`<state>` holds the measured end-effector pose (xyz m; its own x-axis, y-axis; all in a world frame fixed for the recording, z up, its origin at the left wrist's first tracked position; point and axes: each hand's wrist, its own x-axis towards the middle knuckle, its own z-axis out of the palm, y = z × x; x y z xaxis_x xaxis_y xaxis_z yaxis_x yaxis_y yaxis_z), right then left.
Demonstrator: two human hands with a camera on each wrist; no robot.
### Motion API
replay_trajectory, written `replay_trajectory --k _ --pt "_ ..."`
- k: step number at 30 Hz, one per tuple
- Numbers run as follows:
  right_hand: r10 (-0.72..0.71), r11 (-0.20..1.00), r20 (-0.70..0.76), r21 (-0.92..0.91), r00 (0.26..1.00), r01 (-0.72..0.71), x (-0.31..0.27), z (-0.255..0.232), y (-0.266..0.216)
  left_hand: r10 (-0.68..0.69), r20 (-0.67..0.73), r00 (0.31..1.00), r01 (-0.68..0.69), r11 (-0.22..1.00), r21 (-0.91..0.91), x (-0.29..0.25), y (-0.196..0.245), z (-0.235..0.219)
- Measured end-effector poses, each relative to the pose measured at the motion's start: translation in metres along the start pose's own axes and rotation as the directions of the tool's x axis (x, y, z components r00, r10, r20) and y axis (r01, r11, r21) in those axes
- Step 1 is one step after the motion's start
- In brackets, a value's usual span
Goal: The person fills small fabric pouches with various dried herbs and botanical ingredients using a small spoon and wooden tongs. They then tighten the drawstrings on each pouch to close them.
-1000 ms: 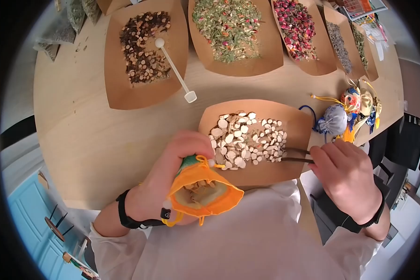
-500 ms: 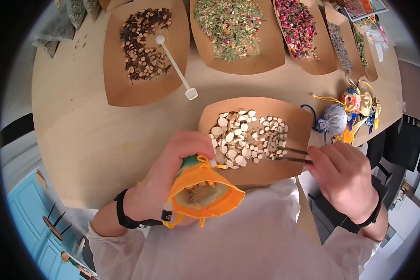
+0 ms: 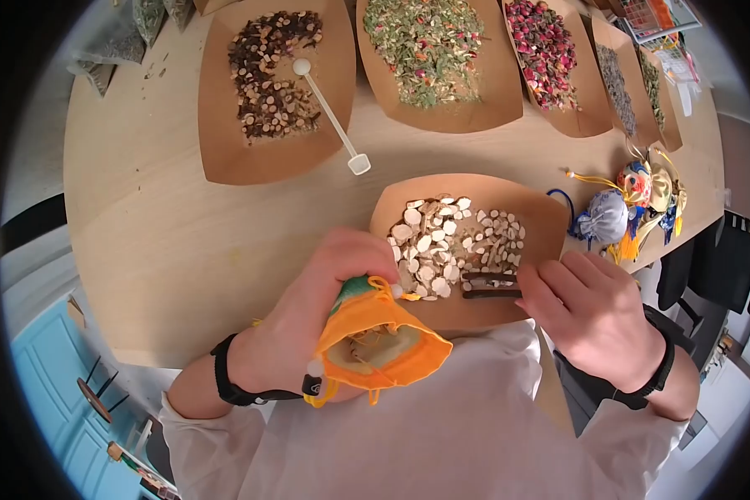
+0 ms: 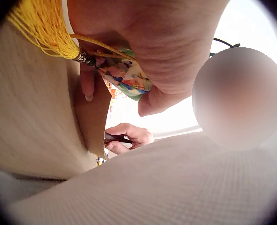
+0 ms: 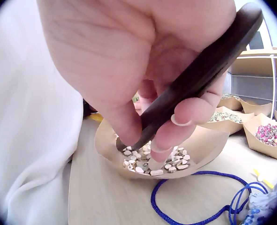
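In the head view my left hand (image 3: pixel 296 317) grips a drawstring pouch (image 3: pixel 383 315) with an orange lining, its mouth wide and tilted toward me. Dried pieces lie inside it. Patterned cloth and a yellow tassel (image 4: pixel 44 33) show in the left wrist view. My right hand (image 3: pixel 592 308) holds dark tongs (image 5: pixel 190 79) between thumb and fingers. Their two tips reach among pale, round dried root slices (image 3: pixel 425 242) in a brown paper tray (image 3: pixel 537 200), prongs apart. The pouch hangs at the tray's near left corner, overlapping it slightly in this view.
A paper tray of dark dried pieces (image 3: pixel 217 133) stands at the back left, a white spoon (image 3: pixel 333 117) lying across it. Trays of green herb mix (image 3: pixel 429 50), rosebuds (image 3: pixel 542 50) and lavender-grey buds (image 3: pixel 615 87) line the back. Tied sachets (image 3: pixel 604 217) lie right of the near tray.
My right hand has moved left, carrying the tong tips from the slices' right edge farther in over the pile. The left hand still holds the pouch by the tray. The head view has shifted slightly.
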<state>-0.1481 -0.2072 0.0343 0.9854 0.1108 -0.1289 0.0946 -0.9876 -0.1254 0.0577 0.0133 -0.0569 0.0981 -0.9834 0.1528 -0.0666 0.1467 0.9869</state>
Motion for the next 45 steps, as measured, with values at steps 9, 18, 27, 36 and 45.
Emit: replay_trajectory --k 9,18,27,36,45 --pt "0.057 0.997 -0.021 -0.042 0.998 -0.058 0.002 0.0 -0.003 0.017 -0.007 1.0 -0.017 1.0 0.019 0.001 0.001 0.0" --pt "0.029 0.996 -0.068 -0.078 0.997 -0.034 0.007 0.007 0.001 0.01 -0.019 1.0 -0.011 1.0 -0.016 0.001 -0.001 0.003" --pt "0.007 0.995 -0.107 -0.093 0.994 -0.017 0.004 0.01 0.002 0.042 -0.016 0.999 -0.04 0.996 0.085 0.004 0.001 0.002" --pt "0.036 0.981 -0.259 0.195 0.965 0.016 0.002 -0.027 0.004 0.031 -0.025 0.999 -0.028 0.993 0.114 0.002 0.004 0.003" --pt "0.041 0.968 -0.285 0.248 0.958 0.033 0.005 -0.03 0.003 0.015 -0.008 1.0 -0.015 0.996 0.087 0.003 0.004 0.004"
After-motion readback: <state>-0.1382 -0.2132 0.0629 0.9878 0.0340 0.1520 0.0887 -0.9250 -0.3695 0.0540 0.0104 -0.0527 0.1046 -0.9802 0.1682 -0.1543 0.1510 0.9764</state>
